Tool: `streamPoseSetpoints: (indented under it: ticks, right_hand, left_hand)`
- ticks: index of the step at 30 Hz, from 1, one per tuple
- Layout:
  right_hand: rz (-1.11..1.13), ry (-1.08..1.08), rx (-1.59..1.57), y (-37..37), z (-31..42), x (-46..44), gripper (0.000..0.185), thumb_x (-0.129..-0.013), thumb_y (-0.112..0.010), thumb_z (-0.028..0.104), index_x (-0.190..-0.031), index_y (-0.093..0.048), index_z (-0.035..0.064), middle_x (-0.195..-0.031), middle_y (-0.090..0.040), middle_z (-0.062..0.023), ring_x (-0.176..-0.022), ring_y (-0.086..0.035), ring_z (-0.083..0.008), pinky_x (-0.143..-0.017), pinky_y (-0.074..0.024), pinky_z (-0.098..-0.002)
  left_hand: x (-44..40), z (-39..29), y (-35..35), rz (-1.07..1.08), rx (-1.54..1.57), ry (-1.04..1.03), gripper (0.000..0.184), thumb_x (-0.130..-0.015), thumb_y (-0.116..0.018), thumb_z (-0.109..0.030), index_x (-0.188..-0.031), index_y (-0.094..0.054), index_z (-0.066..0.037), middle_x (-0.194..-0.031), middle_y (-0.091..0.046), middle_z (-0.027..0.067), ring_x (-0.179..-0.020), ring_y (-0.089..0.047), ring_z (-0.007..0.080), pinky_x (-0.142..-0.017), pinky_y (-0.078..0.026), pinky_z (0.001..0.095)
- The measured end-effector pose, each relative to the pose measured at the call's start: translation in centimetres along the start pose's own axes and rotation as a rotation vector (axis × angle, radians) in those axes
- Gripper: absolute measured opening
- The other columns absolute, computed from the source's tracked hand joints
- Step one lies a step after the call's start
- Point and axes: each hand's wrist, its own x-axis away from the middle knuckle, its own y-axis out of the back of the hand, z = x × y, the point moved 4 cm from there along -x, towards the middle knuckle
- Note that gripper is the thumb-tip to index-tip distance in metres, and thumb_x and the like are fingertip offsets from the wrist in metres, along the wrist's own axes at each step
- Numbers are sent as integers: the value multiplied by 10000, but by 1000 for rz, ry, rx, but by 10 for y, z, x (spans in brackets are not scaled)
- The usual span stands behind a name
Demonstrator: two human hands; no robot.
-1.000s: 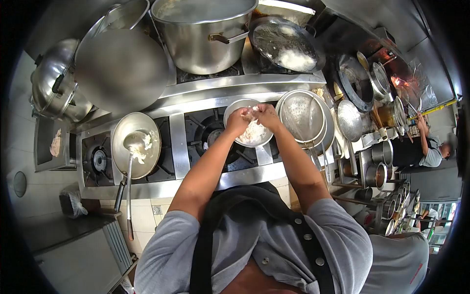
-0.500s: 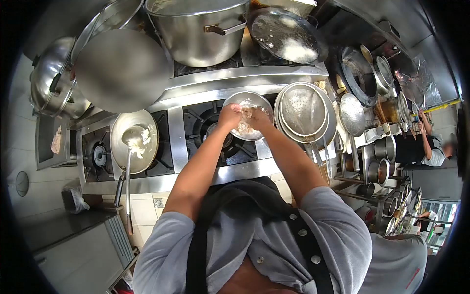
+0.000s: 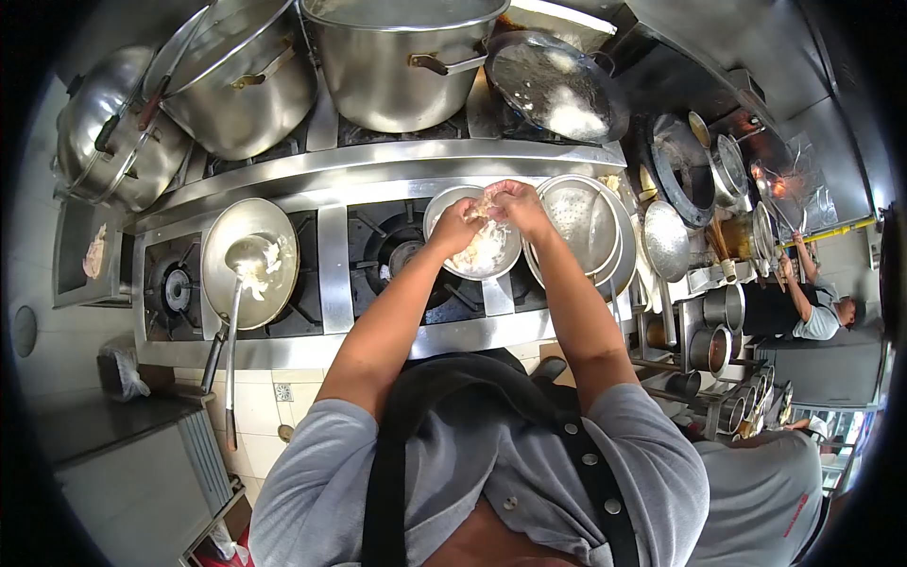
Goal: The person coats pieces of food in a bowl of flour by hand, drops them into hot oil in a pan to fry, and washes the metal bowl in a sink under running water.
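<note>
My left hand (image 3: pixel 457 227) and my right hand (image 3: pixel 520 207) meet above a metal bowl (image 3: pixel 511 262) on the stove. The fingers of both are closed around a pale, flour-coated piece of food (image 3: pixel 486 203) held between them; its exact kind cannot be made out. Inside the bowl lies a white, crumbly floury mixture (image 3: pixel 479 253) with pinkish bits in it. Just right of the bowl, close to my right hand, are stacked metal strainers (image 3: pixel 578 225).
A wok (image 3: pixel 215 295) with a ladle (image 3: pixel 231 345) and white food sits on the left burner. Large stockpots (image 3: pixel 402 85) line the back beside a floury dark pan (image 3: pixel 550 87). A skimmer (image 3: pixel 666 244) lies right. Co-workers (image 3: pixel 817 307) stand at the right.
Both hands have risen out of the bowl and shifted right, lifting the piece of food above the mixture. The view has shifted slightly.
</note>
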Motion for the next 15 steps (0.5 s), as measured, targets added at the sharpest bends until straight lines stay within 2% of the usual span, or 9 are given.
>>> streamPoseSetpoints:
  ticks: [3, 4, 7, 10, 13, 15]
  right_hand:
    - [-48, -34, -94, 4, -4, 2, 191, -781, -545, 44, -966, -572, 1, -832, -623, -59, -680, -597, -112, -574, -473, -235]
    - [-43, -6, -25, 3, -6, 3, 194, -779, -552, 38, -969, -570, 2, -833, -623, -55, -685, -595, -109, -574, -473, -235]
    - [-45, 61, 172, 4, -20, 5, 216, -774, -569, 23, -989, -561, 5, -837, -624, -46, -698, -587, -101, -573, -467, -229]
    - [-53, 110, 256, 4, -28, 5, 246, -779, -578, 19, -1024, -561, 5, -845, -624, -43, -711, -580, -96, -580, -456, -222]
    - [-18, 197, 263, 4, -33, 5, 241, -788, -581, 27, -1027, -584, -7, -855, -625, -52, -728, -578, -106, -613, -456, -235]
    - [7, 248, 379, 2, -39, 5, 221, -790, -585, 31, -1004, -608, -21, -864, -628, -64, -747, -582, -122, -646, -461, -251]
  left_hand:
    - [-5, 6, -3, 13, 28, 109, 253, -789, -623, -94, -1009, -555, 9, -877, -608, 71, -764, -552, 106, -678, -440, 247]
    - [-8, 16, -6, -1, 53, 93, 234, -785, -604, -58, -1004, -551, 7, -865, -605, 46, -726, -546, 83, -615, -434, 222]
    - [-9, 23, -10, 45, 135, 25, 248, -785, -581, -42, -1027, -550, -5, -876, -605, 29, -723, -545, 72, -584, -439, 212]
    - [0, 7, -3, 60, 251, 144, 313, -768, -594, -79, -1055, -547, 37, -867, -627, 92, -692, -576, 133, -610, -462, 267]
    - [7, -12, 2, 82, 341, 180, 259, -792, -564, -48, -1047, -575, -7, -865, -610, 16, -691, -543, 58, -552, -456, 205]
    - [10, -22, 8, 132, 271, 224, 246, -793, -565, -52, -1032, -591, -1, -829, -618, 12, -649, -542, 64, -548, -451, 205]
